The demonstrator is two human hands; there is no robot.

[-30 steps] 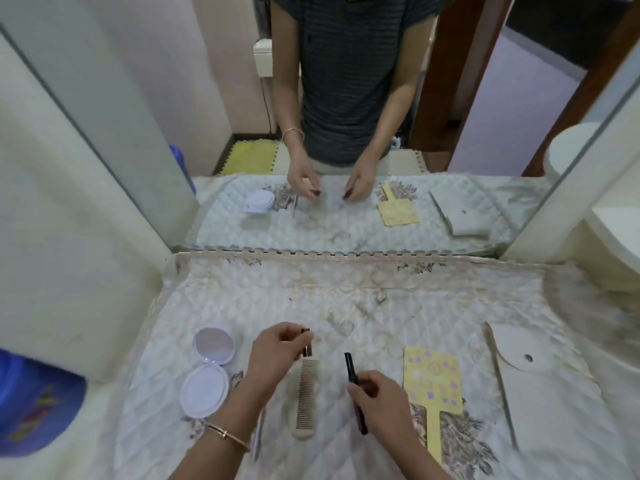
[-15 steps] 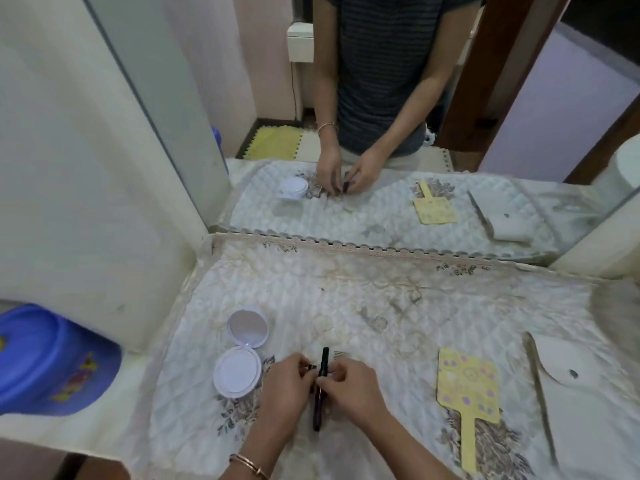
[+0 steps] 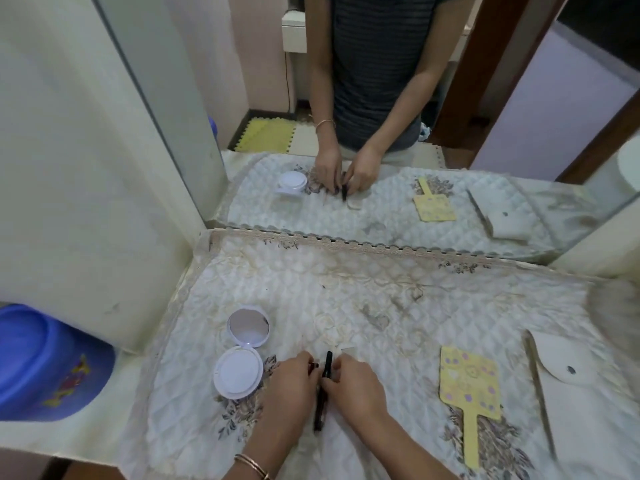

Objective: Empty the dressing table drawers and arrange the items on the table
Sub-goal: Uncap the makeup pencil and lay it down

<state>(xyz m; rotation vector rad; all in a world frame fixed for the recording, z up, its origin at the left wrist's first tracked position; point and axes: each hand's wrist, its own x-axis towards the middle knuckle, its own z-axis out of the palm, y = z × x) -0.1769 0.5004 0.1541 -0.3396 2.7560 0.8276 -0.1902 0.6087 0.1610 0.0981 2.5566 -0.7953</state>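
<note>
- At lower left of the frame, a blue plastic tub point(image 3: 38, 362) sits beside the counter point(image 3: 398, 306), which carries a quilted white cover.
- Left of centre, an open white compact point(image 3: 242, 355) lies flat on the cover, its round mirror toward the back.
- Just right of it, the left hand point(image 3: 292, 386), a bangle on its wrist, has its fingers curled and pinched at the black pen-like stick point(image 3: 322, 393).
- Lower centre, the stick lies between both hands, pointing away from the person.
- Touching it from the right, the right hand point(image 3: 356, 386) grasps the stick; a pale comb tip point(image 3: 348, 350) peeks out behind.
- Lower right, a yellow paddle mirror point(image 3: 469, 386) lies flat, handle toward the person.
- Far right, a white flap pouch point(image 3: 568, 375) rests on the cover.
</note>
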